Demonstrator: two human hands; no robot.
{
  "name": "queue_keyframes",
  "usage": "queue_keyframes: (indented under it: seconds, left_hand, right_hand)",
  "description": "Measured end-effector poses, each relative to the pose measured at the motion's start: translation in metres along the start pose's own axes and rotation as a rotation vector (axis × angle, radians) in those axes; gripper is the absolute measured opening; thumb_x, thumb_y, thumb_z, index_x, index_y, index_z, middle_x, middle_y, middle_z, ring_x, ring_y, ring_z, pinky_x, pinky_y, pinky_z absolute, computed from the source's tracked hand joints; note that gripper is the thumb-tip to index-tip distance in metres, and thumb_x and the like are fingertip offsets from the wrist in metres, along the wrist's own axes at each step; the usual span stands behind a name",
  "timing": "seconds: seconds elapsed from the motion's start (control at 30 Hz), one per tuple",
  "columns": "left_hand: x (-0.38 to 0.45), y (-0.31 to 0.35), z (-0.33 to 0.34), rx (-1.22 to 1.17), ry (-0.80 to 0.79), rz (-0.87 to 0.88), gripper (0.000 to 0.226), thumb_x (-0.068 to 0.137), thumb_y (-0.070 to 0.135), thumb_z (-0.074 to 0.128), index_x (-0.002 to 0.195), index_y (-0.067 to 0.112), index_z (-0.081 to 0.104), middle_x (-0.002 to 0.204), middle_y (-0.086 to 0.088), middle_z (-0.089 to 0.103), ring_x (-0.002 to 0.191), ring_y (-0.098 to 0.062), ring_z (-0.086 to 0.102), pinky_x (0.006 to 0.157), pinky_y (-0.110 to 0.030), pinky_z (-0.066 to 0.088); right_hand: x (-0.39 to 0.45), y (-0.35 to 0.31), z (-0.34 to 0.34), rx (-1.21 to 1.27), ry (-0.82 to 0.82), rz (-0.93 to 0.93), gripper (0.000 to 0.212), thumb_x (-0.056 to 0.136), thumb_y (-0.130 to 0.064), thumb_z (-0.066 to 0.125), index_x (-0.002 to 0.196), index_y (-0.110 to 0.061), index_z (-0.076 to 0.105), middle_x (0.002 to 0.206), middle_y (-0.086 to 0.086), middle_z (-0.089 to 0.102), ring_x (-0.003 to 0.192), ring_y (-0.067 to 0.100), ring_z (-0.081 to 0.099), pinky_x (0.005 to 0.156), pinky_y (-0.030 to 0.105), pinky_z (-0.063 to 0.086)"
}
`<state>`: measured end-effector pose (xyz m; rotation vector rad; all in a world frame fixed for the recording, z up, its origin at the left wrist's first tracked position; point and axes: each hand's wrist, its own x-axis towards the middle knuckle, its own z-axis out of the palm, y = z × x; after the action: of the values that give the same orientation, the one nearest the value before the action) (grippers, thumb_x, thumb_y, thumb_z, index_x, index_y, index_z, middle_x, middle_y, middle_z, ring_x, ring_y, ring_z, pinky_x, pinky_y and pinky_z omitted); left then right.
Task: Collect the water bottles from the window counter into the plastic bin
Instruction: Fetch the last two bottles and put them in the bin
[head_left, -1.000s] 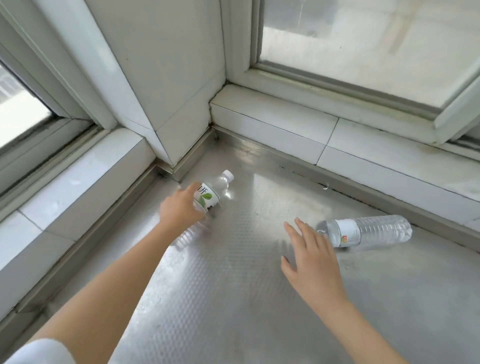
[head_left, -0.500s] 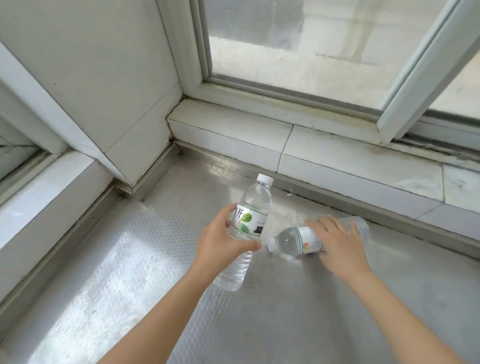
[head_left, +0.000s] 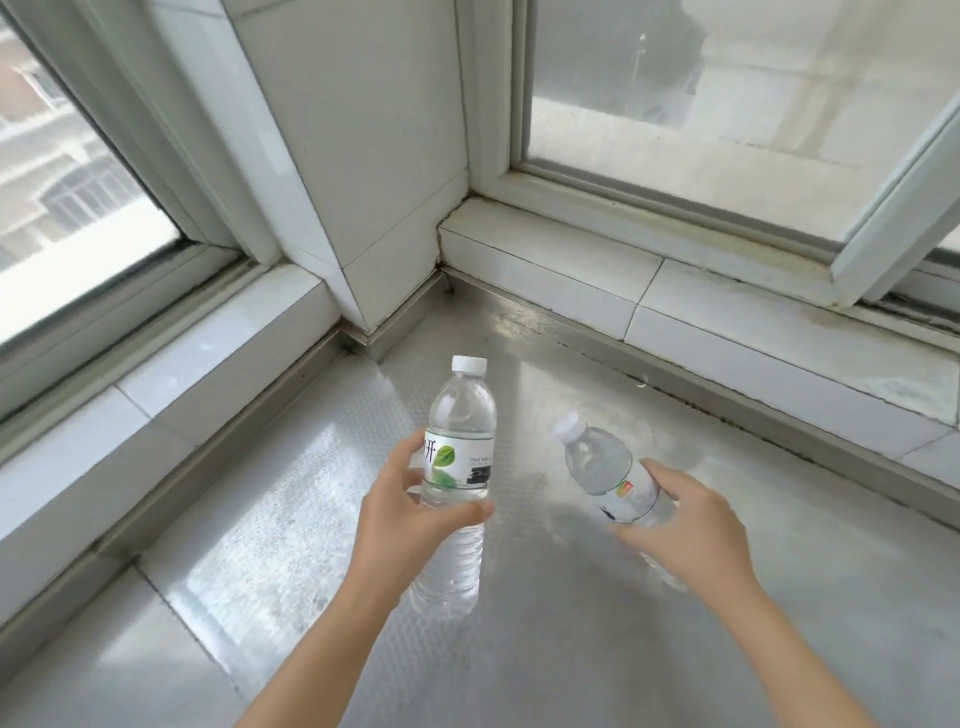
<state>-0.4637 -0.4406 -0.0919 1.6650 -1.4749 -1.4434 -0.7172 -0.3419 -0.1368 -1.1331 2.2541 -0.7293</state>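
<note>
Bottles clear, white-capped: leaf-label bottle (head_left: 457, 467) upright in left hand (head_left: 400, 519) grip; second bottle (head_left: 613, 475) tilted in right hand (head_left: 685, 530) grip.

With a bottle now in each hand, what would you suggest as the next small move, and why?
Probably turn away from the steel counter toward the bin, which is out of view. The left hand grips the clear green-leaf-labelled water bottle, the right hand the clear white-labelled water bottle; no other bottle shows.
</note>
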Motion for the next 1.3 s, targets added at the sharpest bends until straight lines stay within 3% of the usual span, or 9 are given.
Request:
queue_keyframes:
  seconds: [0.13, 0.33, 0.53, 0.7, 0.8, 0.93, 1.07, 1.2, 1.3]
  left_hand:
    - [-0.054, -0.022, -0.048, -0.111, 0.13, -0.044, 0.093, 0.034, 0.039, 0.091, 0.121, 0.045, 0.057, 0.102, 0.003, 0.076, 0.085, -0.013, 0.075, 0.082, -0.038, 0.058]
    - [-0.143, -0.061, -0.117, -0.233, 0.356, -0.059, 0.102, 0.03, 0.04, 0.091, 0.125, 0.046, 0.054, 0.102, 0.003, 0.075, 0.087, -0.01, 0.074, 0.077, -0.033, 0.055]
    - [-0.249, -0.111, -0.173, -0.314, 0.552, -0.064, 0.097, 0.052, 0.016, 0.097, 0.134, 0.038, 0.049, 0.112, 0.003, 0.07, 0.1, -0.015, 0.068, 0.083, -0.034, 0.055]
    - [-0.372, -0.162, -0.212, -0.407, 0.782, -0.091, 0.098, 0.054, 0.013, 0.095, 0.136, 0.037, 0.048, 0.116, 0.003, 0.068, 0.101, -0.014, 0.067, 0.09, -0.039, 0.055]
    - [-0.46, -0.194, -0.225, -0.455, 0.95, -0.119, 0.092, 0.055, 0.014, 0.096, 0.127, 0.044, 0.049, 0.114, 0.006, 0.069, 0.1, -0.012, 0.068, 0.087, -0.034, 0.055]
    - [-0.571, -0.237, -0.23, -0.526, 1.216, -0.174, 0.092, 0.051, 0.017, 0.098, 0.124, 0.046, 0.051, 0.109, 0.008, 0.07, 0.098, -0.012, 0.069, 0.092, -0.042, 0.055]
    - [-0.664, -0.269, -0.219, -0.596, 1.502, -0.2, 0.084, 0.053, 0.011, 0.097, 0.118, 0.044, 0.056, 0.099, 0.008, 0.072, 0.079, 0.0, 0.071, 0.076, -0.029, 0.056]
    - [-0.74, -0.299, -0.2, -0.659, 1.771, -0.269, 0.082, 0.043, 0.034, 0.093, 0.112, 0.058, 0.055, 0.096, 0.012, 0.075, 0.084, -0.007, 0.073, 0.082, -0.044, 0.059]
    - [-0.788, -0.319, -0.188, -0.708, 1.964, -0.329, 0.079, 0.042, 0.034, 0.092, 0.103, 0.067, 0.053, 0.096, 0.015, 0.075, 0.085, -0.004, 0.073, 0.083, -0.042, 0.059]
  right_hand:
    - [-0.043, -0.052, 0.015, 0.491, -0.127, -0.008, 0.048, 0.056, -0.012, 0.09, 0.095, -0.035, 0.072, 0.089, -0.013, 0.076, 0.088, 0.015, 0.07, 0.078, 0.03, 0.054]
    - [-0.12, -0.127, 0.053, 0.674, -0.326, -0.115, 0.046, 0.059, -0.003, 0.088, 0.098, -0.023, 0.073, 0.094, -0.006, 0.077, 0.091, 0.02, 0.072, 0.086, 0.044, 0.056]
    - [-0.221, -0.172, 0.096, 0.613, -0.511, -0.251, 0.084, 0.05, -0.012, 0.094, 0.116, -0.047, 0.056, 0.096, -0.015, 0.074, 0.097, 0.008, 0.07, 0.086, 0.031, 0.052]
    - [-0.33, -0.202, 0.125, 0.562, -0.745, -0.362, 0.092, 0.053, -0.01, 0.092, 0.13, -0.038, 0.05, 0.103, -0.015, 0.068, 0.082, -0.002, 0.07, 0.066, 0.015, 0.05]
    - [-0.403, -0.215, 0.144, 0.501, -0.922, -0.456, 0.097, 0.053, -0.008, 0.092, 0.135, -0.035, 0.049, 0.104, -0.012, 0.068, 0.08, 0.0, 0.071, 0.068, 0.022, 0.051]
    - [-0.503, -0.228, 0.172, 0.405, -1.177, -0.585, 0.097, 0.054, -0.007, 0.092, 0.134, -0.037, 0.047, 0.109, -0.006, 0.068, 0.081, 0.005, 0.072, 0.071, 0.027, 0.053]
    - [-0.602, -0.237, 0.198, 0.269, -1.424, -0.735, 0.097, 0.055, -0.003, 0.09, 0.135, -0.035, 0.046, 0.098, -0.007, 0.071, 0.078, 0.004, 0.072, 0.068, 0.026, 0.052]
    - [-0.693, -0.238, 0.222, 0.142, -1.654, -0.896, 0.091, 0.056, 0.001, 0.089, 0.132, -0.033, 0.052, 0.092, -0.006, 0.076, 0.083, 0.016, 0.074, 0.077, 0.038, 0.055]
    - [-0.761, -0.236, 0.238, 0.048, -1.813, -0.987, 0.09, 0.055, -0.002, 0.09, 0.131, -0.033, 0.053, 0.092, -0.004, 0.077, 0.083, 0.017, 0.074, 0.075, 0.037, 0.055]
